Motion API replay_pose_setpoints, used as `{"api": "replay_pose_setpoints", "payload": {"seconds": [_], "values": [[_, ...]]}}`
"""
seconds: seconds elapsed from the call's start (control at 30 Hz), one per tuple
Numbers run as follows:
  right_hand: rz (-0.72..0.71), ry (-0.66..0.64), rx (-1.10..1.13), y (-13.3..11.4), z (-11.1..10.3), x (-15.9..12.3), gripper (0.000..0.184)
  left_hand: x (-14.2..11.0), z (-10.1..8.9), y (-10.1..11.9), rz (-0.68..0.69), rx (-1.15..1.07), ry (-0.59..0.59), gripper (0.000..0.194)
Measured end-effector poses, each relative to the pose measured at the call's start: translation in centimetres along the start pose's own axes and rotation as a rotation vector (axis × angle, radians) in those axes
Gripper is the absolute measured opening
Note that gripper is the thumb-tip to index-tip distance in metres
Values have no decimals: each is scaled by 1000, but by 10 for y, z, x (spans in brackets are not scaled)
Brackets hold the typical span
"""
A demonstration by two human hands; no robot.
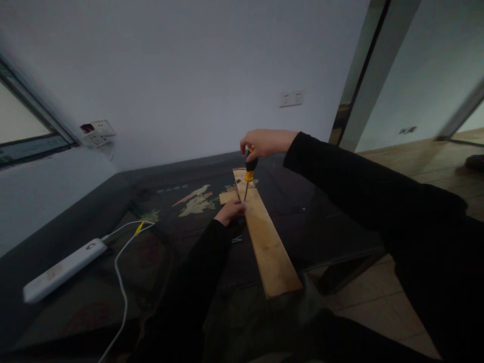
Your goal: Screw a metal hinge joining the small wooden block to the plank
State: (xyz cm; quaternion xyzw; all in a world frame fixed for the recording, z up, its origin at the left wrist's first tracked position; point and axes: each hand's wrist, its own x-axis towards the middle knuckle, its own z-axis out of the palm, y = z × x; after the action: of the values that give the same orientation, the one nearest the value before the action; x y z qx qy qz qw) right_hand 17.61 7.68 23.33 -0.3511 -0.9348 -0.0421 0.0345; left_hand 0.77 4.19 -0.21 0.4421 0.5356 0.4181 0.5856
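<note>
My right hand is wrapped round the black and yellow handle of a screwdriver, which stands nearly upright with its shaft pointing down. Its tip meets a small shiny bit, seemingly a screw, at the left edge of a long wooden board. The fingers of my left hand are closed at that spot, pinching around the screw; its shank is hidden. A smaller piece of wood lies against the board's left side, beyond my left hand. The board's near end reaches the table's front edge.
Several loose screws lie on the dark table, left of the board. At the left is a white power strip with a white cable running toward me. A wall with sockets stands behind the table.
</note>
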Motion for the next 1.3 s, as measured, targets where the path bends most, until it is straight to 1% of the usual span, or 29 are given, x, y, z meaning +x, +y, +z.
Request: {"api": "replay_pose_setpoints", "payload": {"seconds": [0.07, 0.13, 0.2, 0.27, 0.33, 0.37, 0.43, 0.53, 0.6, 0.63, 0.7, 0.8, 0.9, 0.97, 1.1, 1.17, 1.23, 1.3], "values": [[-22, -36, 7, 0, -3, -1, 33, -1, 0, 1, 12, 1, -10, 22], [4, 16, -52, -6, 1, -2, 28, -1, 1, 2, 19, 11, -5, 23], [85, 125, -144, -15, 9, -4, 32, -1, 2, 2, 17, 18, 14, 22], [161, 223, -209, -24, 16, -6, 41, -1, 4, 4, 8, 20, 31, 19], [198, 281, -227, -28, 20, -6, 48, -2, 5, 5, 1, 18, 34, 19], [203, 286, -217, -27, 20, -6, 49, -3, 5, 5, 0, 17, 28, 19], [176, 243, -168, -22, 15, -5, 46, -3, 4, 5, 3, 13, 9, 20], [35, 82, -85, -8, 6, -2, 34, -2, 2, 3, 12, 23, 4, 22], [-36, 26, -78, -3, 3, -1, 30, -1, 1, 1, 22, 26, 7, 23], [-39, 34, -92, -2, 3, -1, 29, 0, 1, 1, 26, 24, 8, 24], [17, 95, -143, -6, 8, -2, 31, 0, 1, 1, 24, 17, 5, 25], [154, 202, -222, -16, 19, -5, 44, 0, 2, 2, 9, 23, 8, 24], [209, 271, -233, -20, 23, -8, 51, 1, 1, 1, 15, 22, 6, 22], [191, 252, -184, -16, 19, -7, 50, 3, 0, -1, 19, 13, -5, 22], [75, 96, -91, -3, 4, -6, 37, 8, -3, -5, 16, 3, -10, 25], [53, 48, -85, -2, 1, -7, 32, 8, -3, -5, 18, -2, -5, 25], [88, 65, -118, -7, 4, -8, 30, 8, -2, -4, 17, -9, -4, 24], [148, 144, -174, -17, 10, -9, 35, 6, -1, -2, 14, -12, -8, 25]]}}
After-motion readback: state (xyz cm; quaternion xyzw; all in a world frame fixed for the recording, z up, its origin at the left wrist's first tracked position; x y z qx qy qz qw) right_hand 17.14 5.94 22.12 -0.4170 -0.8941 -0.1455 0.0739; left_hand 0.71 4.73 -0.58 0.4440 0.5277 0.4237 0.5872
